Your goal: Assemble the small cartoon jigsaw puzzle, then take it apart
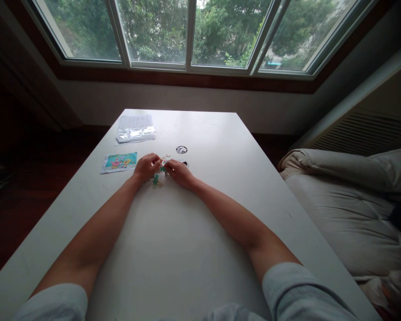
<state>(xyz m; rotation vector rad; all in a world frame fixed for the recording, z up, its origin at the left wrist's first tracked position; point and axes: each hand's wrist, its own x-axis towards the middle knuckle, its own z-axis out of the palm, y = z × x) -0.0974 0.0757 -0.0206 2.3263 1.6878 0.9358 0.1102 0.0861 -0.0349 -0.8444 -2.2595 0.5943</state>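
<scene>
My left hand (147, 166) and my right hand (179, 172) are close together over a small cluster of pieces on the white table (187, 232). The fingers of both hands are curled into a pinch. A small teal piece (163, 169) shows at my right fingertips, with my left fingertips right beside it. What the left fingers grip, if anything, is hidden. Nearer to me lies a green and tan piece (156, 180), flat on the table. Tiny red and white bits (166, 157) show just beyond the fingers.
Left of my hands lies a colourful cartoon picture sheet (120, 161). Behind it is a clear plastic packet (136, 129) with paper. A round black-and-white disc (182, 150) lies beyond my right hand, with another partly covered by it. A padded beige seat (347, 209) stands on the right.
</scene>
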